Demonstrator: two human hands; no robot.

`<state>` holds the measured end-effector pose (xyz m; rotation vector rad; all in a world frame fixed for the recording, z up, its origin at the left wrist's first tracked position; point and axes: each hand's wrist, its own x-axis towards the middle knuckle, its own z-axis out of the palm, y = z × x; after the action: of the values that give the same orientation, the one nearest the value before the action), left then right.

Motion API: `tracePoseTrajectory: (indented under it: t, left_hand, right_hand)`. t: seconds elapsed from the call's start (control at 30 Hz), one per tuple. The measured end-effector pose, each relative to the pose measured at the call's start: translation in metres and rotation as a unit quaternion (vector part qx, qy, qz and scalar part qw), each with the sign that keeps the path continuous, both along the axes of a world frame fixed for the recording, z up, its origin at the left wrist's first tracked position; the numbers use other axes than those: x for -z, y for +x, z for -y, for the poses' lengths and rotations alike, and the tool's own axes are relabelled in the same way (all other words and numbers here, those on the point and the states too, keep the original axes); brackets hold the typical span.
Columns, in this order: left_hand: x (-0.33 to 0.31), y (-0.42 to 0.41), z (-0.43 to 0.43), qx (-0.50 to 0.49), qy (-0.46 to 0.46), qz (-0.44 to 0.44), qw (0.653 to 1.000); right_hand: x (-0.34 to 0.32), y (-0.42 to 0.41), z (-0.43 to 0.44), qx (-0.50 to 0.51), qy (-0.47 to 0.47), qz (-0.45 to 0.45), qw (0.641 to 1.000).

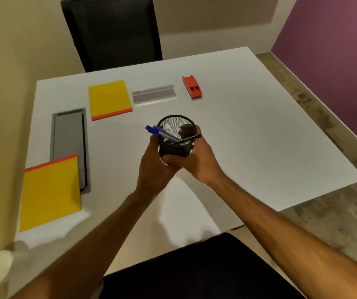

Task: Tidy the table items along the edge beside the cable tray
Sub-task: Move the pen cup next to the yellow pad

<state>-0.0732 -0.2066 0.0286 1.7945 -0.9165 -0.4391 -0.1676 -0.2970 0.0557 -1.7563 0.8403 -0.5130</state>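
Between both palms, above the table (248, 126): pen cup (176, 137), left hand (155, 164) and right hand (197, 157) clasped round its base; keep it upright so pens (162, 133) stay in, set beside cable tray (69, 143)

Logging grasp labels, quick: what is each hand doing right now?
Left hand: closed on the black mesh pen holder.
Right hand: closed on the same pen holder.

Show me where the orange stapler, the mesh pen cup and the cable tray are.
orange stapler (192, 86): head view, on its top face.
mesh pen cup (174, 126): head view, on the inner mesh wall.
cable tray (67, 134): head view, on its grey lid.
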Motion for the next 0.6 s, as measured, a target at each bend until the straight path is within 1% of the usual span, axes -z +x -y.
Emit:
tracePoseTrajectory:
  t: [0.07,0.17,0.23,0.3,0.37,0.43,0.5,0.57,0.6]
  left_hand:
    - [-0.01,0.017,-0.017,-0.029,-0.01,0.005,1.0]
    - [-0.017,0.049,-0.048,-0.078,-0.023,0.007,0.997]
    - [-0.016,0.075,-0.069,-0.126,-0.032,0.009,0.991]
    - [-0.013,0.103,-0.09,-0.168,-0.041,0.019,0.985]
    - [-0.008,0.129,-0.112,-0.2,-0.037,0.024,0.979]
    - [0.0,0.155,-0.134,-0.225,-0.032,0.028,0.973]
    - [0.009,0.181,-0.156,-0.238,-0.025,0.028,0.97]
    - [0.02,0.202,-0.175,-0.246,-0.024,0.028,0.969]
    - [0.025,0.212,-0.184,-0.252,-0.023,0.029,0.967]
  right_hand:
    - [-0.006,0.018,-0.013,-0.043,0.011,0.01,0.999]
    - [-0.007,0.044,-0.029,-0.136,0.087,0.066,0.985]
    - [-0.004,0.064,-0.041,-0.15,0.135,0.084,0.976]
    - [0.006,0.084,-0.054,-0.135,0.147,0.054,0.978]
    - [0.028,0.104,-0.064,-0.133,0.077,-0.018,0.988]
    - [0.058,0.123,-0.072,-0.159,-0.029,-0.097,0.982]
    - [0.089,0.141,-0.079,-0.215,-0.146,-0.172,0.95]
    - [0.118,0.159,-0.083,-0.266,-0.251,-0.232,0.901]
    - [0.131,0.168,-0.085,-0.284,-0.287,-0.256,0.878]
